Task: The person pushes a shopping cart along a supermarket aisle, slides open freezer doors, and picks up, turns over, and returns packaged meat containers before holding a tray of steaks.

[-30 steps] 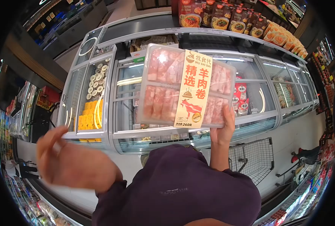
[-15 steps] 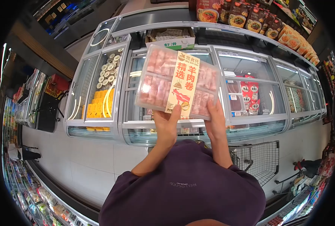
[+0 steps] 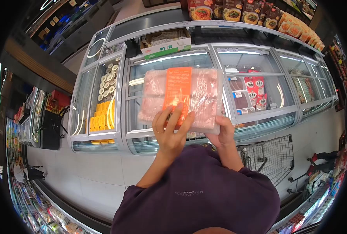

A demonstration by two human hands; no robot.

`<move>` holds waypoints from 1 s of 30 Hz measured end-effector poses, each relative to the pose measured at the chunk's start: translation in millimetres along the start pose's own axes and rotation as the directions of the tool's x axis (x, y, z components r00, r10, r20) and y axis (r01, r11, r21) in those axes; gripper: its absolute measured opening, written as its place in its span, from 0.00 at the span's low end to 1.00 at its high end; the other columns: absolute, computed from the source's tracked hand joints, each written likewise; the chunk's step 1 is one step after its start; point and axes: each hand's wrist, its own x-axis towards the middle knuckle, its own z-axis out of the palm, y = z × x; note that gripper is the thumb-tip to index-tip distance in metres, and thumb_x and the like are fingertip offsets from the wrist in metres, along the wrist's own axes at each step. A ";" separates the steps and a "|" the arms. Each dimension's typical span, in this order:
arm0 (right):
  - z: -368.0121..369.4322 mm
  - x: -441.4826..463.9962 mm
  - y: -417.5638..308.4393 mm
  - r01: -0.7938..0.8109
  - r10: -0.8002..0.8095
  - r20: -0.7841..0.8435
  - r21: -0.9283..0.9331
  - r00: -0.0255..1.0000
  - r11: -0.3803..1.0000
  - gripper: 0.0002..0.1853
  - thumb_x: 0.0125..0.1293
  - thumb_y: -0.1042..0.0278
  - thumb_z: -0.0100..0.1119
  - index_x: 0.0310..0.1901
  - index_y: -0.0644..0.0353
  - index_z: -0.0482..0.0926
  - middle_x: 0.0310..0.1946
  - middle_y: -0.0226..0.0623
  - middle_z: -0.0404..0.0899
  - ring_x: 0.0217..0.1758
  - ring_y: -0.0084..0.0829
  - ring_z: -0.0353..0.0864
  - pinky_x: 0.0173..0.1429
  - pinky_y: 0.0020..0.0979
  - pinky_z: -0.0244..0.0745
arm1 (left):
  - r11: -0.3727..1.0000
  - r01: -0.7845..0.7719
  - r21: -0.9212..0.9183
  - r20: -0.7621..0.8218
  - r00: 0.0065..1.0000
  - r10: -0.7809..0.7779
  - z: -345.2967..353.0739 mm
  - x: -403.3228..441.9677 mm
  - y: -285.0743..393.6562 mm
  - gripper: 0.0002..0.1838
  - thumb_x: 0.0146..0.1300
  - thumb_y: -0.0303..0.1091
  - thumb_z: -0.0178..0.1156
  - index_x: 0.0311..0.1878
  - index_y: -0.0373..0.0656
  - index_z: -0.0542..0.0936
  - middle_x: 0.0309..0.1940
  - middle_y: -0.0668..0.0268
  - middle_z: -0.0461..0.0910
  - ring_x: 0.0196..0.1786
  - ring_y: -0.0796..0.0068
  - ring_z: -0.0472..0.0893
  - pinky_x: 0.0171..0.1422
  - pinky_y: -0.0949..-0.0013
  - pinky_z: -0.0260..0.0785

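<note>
I hold a flat clear-plastic pack of lamb rolls (image 3: 206, 87) in front of me, its back face towards me. An orange label (image 3: 178, 84) with small print runs down this side, and pale pink meat shows on both sides of it. My left hand (image 3: 171, 132) is at the lower edge, its fingers apart across the label and its thumb hidden from view. At the lower right corner my right hand (image 3: 224, 134) grips the pack, thumb at the edge and the other fingers mostly behind it.
Glass-topped freezers (image 3: 255, 58) stand ahead, with yellow packs (image 3: 102, 117) and red-and-white bags (image 3: 255, 91) inside. A white-green carton (image 3: 165, 45) rests above. Boxed foods (image 3: 232, 11) line the upper shelf. A wire shopping cart (image 3: 273, 158) is at right. People are at both sides.
The pack has been turned over, from its cream front label to the orange back label. My left hand has shifted from the lower edge onto its face, and my right hand grips the corner.
</note>
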 end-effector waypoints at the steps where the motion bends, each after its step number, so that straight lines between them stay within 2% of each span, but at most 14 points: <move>1: -3.7 -2.1 0.6 -0.021 0.022 -0.007 0.041 1.000 0.999 0.42 0.59 0.58 0.56 0.74 0.67 0.54 0.69 0.51 0.66 0.71 0.47 0.69 0.76 0.49 0.63 | 1.000 -0.019 0.011 0.032 0.999 0.019 -1.7 -1.7 3.1 0.19 0.53 0.27 0.64 0.49 0.55 0.87 0.62 0.64 0.78 0.62 0.60 0.74 0.65 0.57 0.64; 3: -4.7 -3.5 -1.6 -0.013 0.017 -0.027 0.141 1.000 0.990 0.41 0.59 0.60 0.53 0.73 0.68 0.56 0.68 0.52 0.68 0.70 0.47 0.70 0.74 0.49 0.64 | 0.998 -0.057 0.037 0.095 0.994 0.054 -7.1 -1.0 8.1 0.17 0.51 0.27 0.68 0.47 0.51 0.88 0.61 0.62 0.79 0.63 0.59 0.73 0.67 0.57 0.62; 6: -12.9 -1.5 -2.8 0.021 -0.008 -0.065 0.212 0.998 0.977 0.41 0.58 0.57 0.51 0.72 0.69 0.58 0.66 0.53 0.70 0.68 0.48 0.73 0.73 0.49 0.66 | 0.991 -0.131 0.014 0.221 0.967 0.125 -15.9 -2.1 12.9 0.20 0.58 0.32 0.63 0.55 0.61 0.85 0.66 0.62 0.74 0.64 0.61 0.72 0.70 0.57 0.60; 9: -22.0 -3.6 -11.9 0.059 -0.038 -0.098 0.214 0.994 0.975 0.41 0.59 0.55 0.51 0.72 0.69 0.59 0.67 0.53 0.70 0.67 0.48 0.74 0.72 0.48 0.69 | 0.997 -0.011 -0.072 0.183 0.983 0.025 -41.1 0.2 14.6 0.27 0.63 0.44 0.66 0.66 0.54 0.77 0.70 0.55 0.67 0.68 0.56 0.69 0.73 0.56 0.55; 12: -30.3 -6.5 -19.8 0.119 -0.102 -0.111 0.151 0.989 0.981 0.41 0.60 0.53 0.52 0.71 0.70 0.60 0.67 0.52 0.71 0.67 0.45 0.75 0.70 0.46 0.71 | 0.954 0.256 -0.158 -0.076 0.960 -0.270 -38.4 -4.8 -5.8 0.41 0.66 0.57 0.62 0.74 0.44 0.62 0.74 0.50 0.59 0.76 0.57 0.57 0.75 0.55 0.55; 14: -31.1 -7.2 -21.7 0.150 -0.139 -0.083 0.146 0.987 0.978 0.41 0.60 0.53 0.52 0.71 0.70 0.60 0.66 0.52 0.71 0.66 0.45 0.76 0.70 0.45 0.71 | 0.712 0.440 -0.547 0.026 0.859 -0.511 -36.8 2.9 -11.1 0.46 0.66 0.58 0.63 0.75 0.38 0.57 0.73 0.50 0.59 0.73 0.56 0.63 0.73 0.56 0.59; 15: -30.2 -7.4 -21.3 0.163 -0.155 -0.067 0.146 0.986 0.976 0.41 0.59 0.53 0.53 0.71 0.70 0.61 0.66 0.52 0.72 0.66 0.45 0.76 0.70 0.45 0.72 | 0.523 0.494 -0.694 0.112 0.793 -0.599 -38.7 4.5 -13.3 0.48 0.66 0.59 0.63 0.75 0.35 0.54 0.72 0.50 0.59 0.71 0.55 0.66 0.72 0.56 0.61; 16: -28.4 -6.5 -20.9 0.170 -0.163 -0.064 0.134 0.985 0.976 0.41 0.59 0.53 0.53 0.70 0.70 0.61 0.65 0.52 0.72 0.66 0.45 0.76 0.70 0.45 0.72 | 0.249 0.535 -0.807 0.274 0.714 -0.644 -38.4 -5.1 -21.2 0.44 0.67 0.57 0.62 0.74 0.35 0.57 0.68 0.52 0.64 0.69 0.61 0.68 0.70 0.59 0.66; 19: -26.7 -9.7 -18.4 0.177 -0.171 -0.057 0.110 0.984 0.978 0.40 0.59 0.53 0.54 0.70 0.71 0.62 0.65 0.52 0.73 0.65 0.44 0.77 0.69 0.44 0.72 | -0.221 0.580 -0.784 0.582 0.563 -0.587 -48.7 -18.5 -18.5 0.42 0.68 0.54 0.63 0.72 0.34 0.59 0.63 0.54 0.69 0.65 0.65 0.72 0.70 0.61 0.66; 22: -31.7 -13.4 -17.9 0.161 -0.156 -0.049 0.127 0.987 0.979 0.40 0.59 0.53 0.54 0.69 0.72 0.62 0.64 0.51 0.74 0.64 0.44 0.78 0.68 0.44 0.73 | -0.142 0.603 -0.785 0.538 0.549 -0.640 -53.6 -18.9 -12.6 0.40 0.67 0.51 0.64 0.71 0.33 0.60 0.60 0.57 0.72 0.62 0.68 0.74 0.69 0.62 0.67; 30: -20.3 -19.5 -18.9 0.165 -0.160 -0.044 0.135 0.986 0.977 0.38 0.62 0.53 0.53 0.68 0.73 0.64 0.62 0.52 0.75 0.61 0.43 0.80 0.66 0.43 0.75 | -0.144 0.561 -0.815 0.503 0.562 -0.656 -59.7 -16.1 -8.0 0.39 0.67 0.50 0.63 0.70 0.33 0.62 0.60 0.58 0.73 0.62 0.68 0.75 0.67 0.63 0.68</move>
